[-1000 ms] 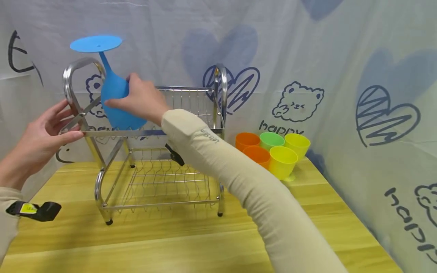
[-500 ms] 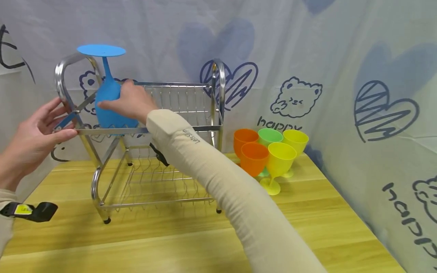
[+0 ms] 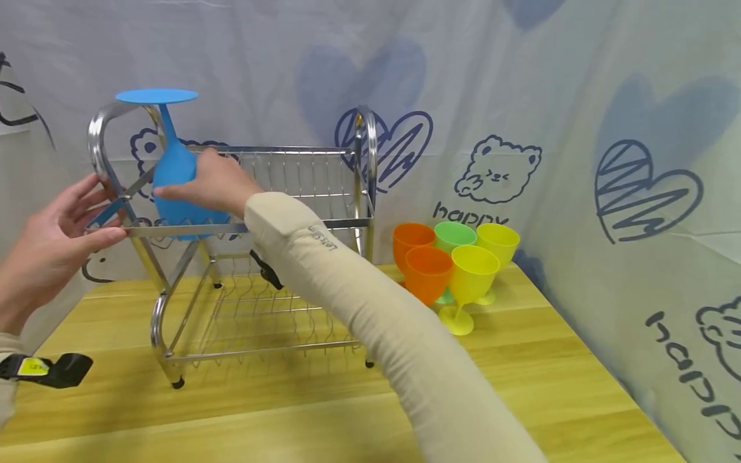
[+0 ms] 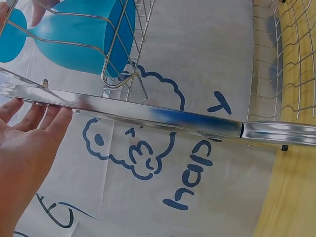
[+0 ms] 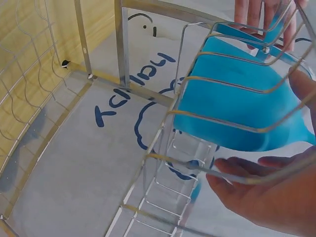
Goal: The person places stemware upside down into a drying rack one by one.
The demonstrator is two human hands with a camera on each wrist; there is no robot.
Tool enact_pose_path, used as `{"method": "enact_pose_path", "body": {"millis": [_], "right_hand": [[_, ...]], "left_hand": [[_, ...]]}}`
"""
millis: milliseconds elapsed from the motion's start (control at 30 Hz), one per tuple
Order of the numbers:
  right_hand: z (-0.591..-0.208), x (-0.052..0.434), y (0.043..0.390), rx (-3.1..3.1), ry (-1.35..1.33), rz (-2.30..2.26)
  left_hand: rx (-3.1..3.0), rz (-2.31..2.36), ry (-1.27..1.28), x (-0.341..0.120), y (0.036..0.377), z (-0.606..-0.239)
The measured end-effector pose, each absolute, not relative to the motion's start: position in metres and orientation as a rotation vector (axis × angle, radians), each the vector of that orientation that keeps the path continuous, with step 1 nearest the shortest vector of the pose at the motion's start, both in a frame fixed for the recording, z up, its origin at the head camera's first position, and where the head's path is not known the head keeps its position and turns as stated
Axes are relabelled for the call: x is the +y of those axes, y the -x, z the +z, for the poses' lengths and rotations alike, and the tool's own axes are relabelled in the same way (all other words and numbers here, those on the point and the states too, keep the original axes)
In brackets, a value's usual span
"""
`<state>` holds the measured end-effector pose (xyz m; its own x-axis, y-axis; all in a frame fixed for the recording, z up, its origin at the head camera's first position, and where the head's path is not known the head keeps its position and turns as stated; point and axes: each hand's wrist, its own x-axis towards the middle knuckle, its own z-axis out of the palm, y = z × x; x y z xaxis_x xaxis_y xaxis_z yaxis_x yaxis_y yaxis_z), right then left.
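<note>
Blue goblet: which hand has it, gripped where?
The right hand grips the upside-down blue goblet by its bowl. The left hand only touches the dish rack rail.

We see the rack [image 3: 255, 257] left of centre on the table [image 3: 521, 386], an upturned goblet [image 3: 179, 186] in its upper-left tier, cups [image 3: 457, 263] clustered right of it.
</note>
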<state>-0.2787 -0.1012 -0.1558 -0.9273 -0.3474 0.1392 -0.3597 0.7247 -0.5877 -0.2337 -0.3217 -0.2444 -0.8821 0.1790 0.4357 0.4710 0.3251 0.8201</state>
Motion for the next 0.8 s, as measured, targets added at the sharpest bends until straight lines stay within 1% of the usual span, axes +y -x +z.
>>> {"method": "enact_pose_path", "body": {"millis": [133, 267, 333, 567, 800], "right_hand": [[-0.151, -0.094, 0.270, -2.916, -0.612, 0.935], [-0.146, -0.081, 0.251, -2.860, -0.570, 0.884], [-0.145, -0.071, 0.240, -2.804, -0.591, 0.892], [-0.149, -0.029, 0.205, -2.575, -0.909, 1.030], [-0.150, 0.017, 0.180, -2.231, -1.095, 1.409]], "left_hand": [[-2.290, -1.637, 0.599, -0.321, 0.231, -0.245], [-2.243, -1.708, 0.608, -0.320, 0.230, -0.245], [-2.231, -1.731, 0.596, -0.319, 0.231, -0.245], [-2.109, -1.873, 0.551, -0.314, 0.232, -0.245], [-2.343, -1.460, 0.327, -0.304, 0.215, -0.248]]}}
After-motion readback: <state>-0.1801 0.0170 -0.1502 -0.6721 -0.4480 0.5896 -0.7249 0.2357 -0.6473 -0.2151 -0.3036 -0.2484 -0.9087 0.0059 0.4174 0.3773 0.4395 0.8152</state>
